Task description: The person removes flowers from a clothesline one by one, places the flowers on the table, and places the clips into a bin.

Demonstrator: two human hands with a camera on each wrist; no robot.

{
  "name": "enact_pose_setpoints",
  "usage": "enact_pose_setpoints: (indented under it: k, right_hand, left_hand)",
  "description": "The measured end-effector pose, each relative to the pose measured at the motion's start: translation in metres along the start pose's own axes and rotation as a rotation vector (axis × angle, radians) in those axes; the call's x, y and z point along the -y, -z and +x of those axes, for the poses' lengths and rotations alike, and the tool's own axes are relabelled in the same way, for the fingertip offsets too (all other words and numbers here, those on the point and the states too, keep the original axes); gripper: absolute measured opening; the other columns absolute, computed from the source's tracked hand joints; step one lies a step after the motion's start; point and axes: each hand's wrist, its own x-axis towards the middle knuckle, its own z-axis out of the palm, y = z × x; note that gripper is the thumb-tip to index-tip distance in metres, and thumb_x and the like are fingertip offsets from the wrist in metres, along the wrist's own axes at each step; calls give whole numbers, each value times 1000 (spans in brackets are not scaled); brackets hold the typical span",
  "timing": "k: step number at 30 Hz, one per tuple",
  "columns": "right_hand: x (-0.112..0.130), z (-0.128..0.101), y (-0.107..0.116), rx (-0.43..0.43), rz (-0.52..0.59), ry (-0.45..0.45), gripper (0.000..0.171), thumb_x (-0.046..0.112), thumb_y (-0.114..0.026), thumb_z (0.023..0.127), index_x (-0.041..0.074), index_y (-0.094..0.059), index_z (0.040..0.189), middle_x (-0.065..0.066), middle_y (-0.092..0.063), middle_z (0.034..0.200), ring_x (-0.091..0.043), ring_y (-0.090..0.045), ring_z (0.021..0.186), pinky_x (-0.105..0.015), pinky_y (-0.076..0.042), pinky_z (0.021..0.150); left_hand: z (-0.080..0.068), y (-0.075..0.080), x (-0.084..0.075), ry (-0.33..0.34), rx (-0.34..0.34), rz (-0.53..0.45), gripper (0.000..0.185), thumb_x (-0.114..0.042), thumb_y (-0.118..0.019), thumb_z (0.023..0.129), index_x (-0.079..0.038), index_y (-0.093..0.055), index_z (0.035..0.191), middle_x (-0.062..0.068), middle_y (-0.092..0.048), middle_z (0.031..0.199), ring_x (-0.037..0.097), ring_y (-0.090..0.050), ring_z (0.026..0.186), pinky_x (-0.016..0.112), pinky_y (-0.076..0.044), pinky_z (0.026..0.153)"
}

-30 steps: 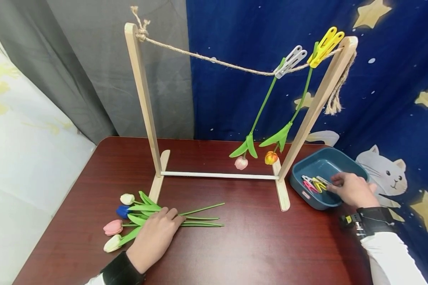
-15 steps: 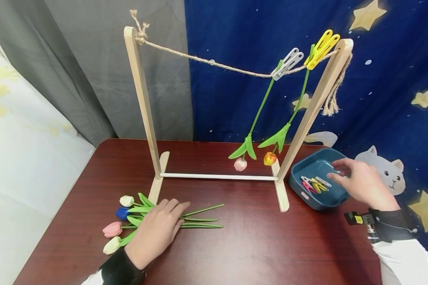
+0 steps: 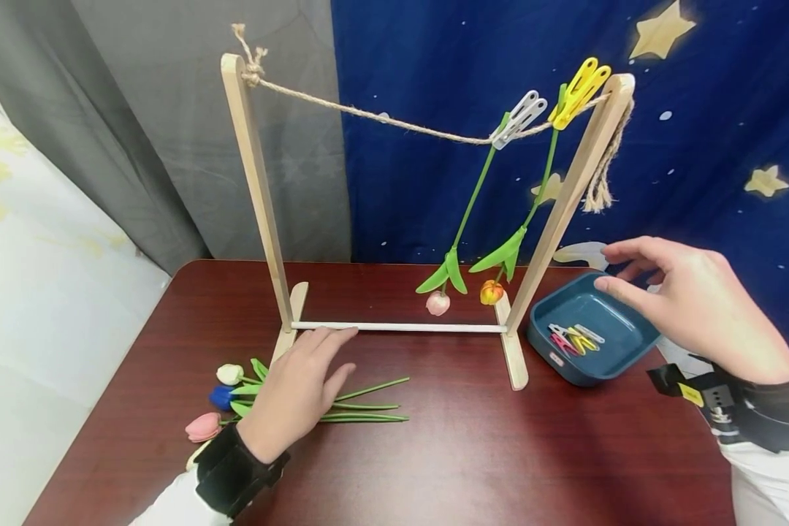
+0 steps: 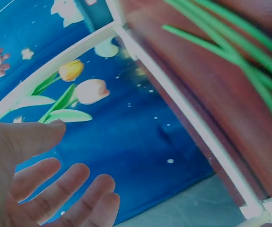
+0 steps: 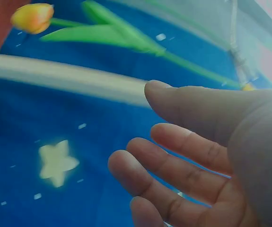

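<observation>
Both of the person's bare hands, the left hand (image 3: 294, 398) and the right hand (image 3: 700, 307), go ungloved, with short, unpainted nails on the fingers (image 5: 173, 189). Each wrist carries a wide black fabric wrist strap (image 3: 233, 475) above a white long sleeve (image 3: 772, 486). The strap on the right wrist bears a small black camera mount (image 3: 697, 391) with a yellow sticker (image 3: 692, 394) and tiny pale markings on its face.
</observation>
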Motion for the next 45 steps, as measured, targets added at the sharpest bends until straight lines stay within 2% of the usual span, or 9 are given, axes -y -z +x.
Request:
enact_pose_setpoints:
  k: [6, 11, 13, 18, 23, 28, 36, 41, 45]
  right_hand:
    - [28, 10, 22, -47, -12, 81, 46, 14, -92, 83, 6, -75, 126, -12, -76, 92, -34, -70, 81, -5, -36, 68]
    - [48, 18, 37, -86, -28, 129, 49, 14, -93, 83, 7, -75, 128, -13, -77, 95, -34, -70, 84, -6, -36, 72]
    - [55, 22, 43, -102, -40, 157, 49, 14, -93, 82, 7, -75, 127, -13, -77, 95, -33, -71, 83, -6, -36, 72]
    - [69, 36, 58, -125, -63, 231, 46, 13, -93, 83, 7, -75, 125, -14, -77, 95, -32, -71, 80, -8, -38, 71]
    - [82, 55, 71, -139, -82, 273, 41, 16, -88, 88, 7, -75, 126, -14, -76, 100, -30, -69, 85, -20, -40, 73]
    - [91, 76, 83, -156, -118, 346, 38, 15, -84, 93, 4, -73, 127, -15, -73, 102, -28, -64, 87, -32, -41, 75]
    - [108, 112, 89, -129, -152, 349, 39, 15, -78, 97, -3, -70, 131, -26, -68, 122, -43, -55, 109, -53, -42, 88]
    - [118, 127, 88, -90, -173, 338, 44, 16, -78, 98, -4, -67, 135, -30, -62, 135, -49, -45, 125, -70, -31, 106]
    - [123, 137, 87, -40, -214, 317, 48, 21, -76, 100, -2, -64, 140, -31, -58, 143, -51, -41, 133, -72, -23, 109]
  left_hand:
    - [22, 11, -3, 22, -40, -70, 52, -19, -85, 93, -9, -66, 140, 5, -70, 115, 19, -67, 101, 38, -59, 81]
    - [44, 20, -7, 11, -45, -117, 47, -19, -83, 95, -9, -67, 139, 5, -70, 119, 19, -67, 105, 37, -57, 86]
    - [54, 24, -10, 5, -49, -122, 46, -20, -82, 96, -10, -68, 138, 3, -70, 118, 17, -66, 99, 39, -51, 88]
    - [78, 30, -20, -2, -52, -180, 44, -20, -82, 96, -11, -69, 137, 1, -69, 110, 14, -61, 87, 36, -48, 78]
    - [102, 32, -31, -17, -40, -307, 43, -15, -81, 96, -8, -69, 137, 4, -68, 110, 20, -67, 97, 37, -58, 82]
    - [129, 32, -40, -33, -28, -381, 39, -14, -80, 97, -7, -70, 135, 4, -69, 108, 16, -68, 90, 37, -60, 81]
    - [173, 27, -42, -1, -8, -478, 38, -15, -78, 99, -6, -68, 135, 7, -72, 107, 15, -70, 88, 34, -60, 82]
    - [192, 21, -42, 50, 15, -519, 39, -18, -77, 100, -8, -67, 137, 4, -72, 108, 15, -70, 91, 29, -59, 83]
    - [202, 17, -43, 63, 24, -536, 40, -19, -77, 101, -8, -67, 138, 4, -72, 109, 14, -70, 92, 29, -58, 84]
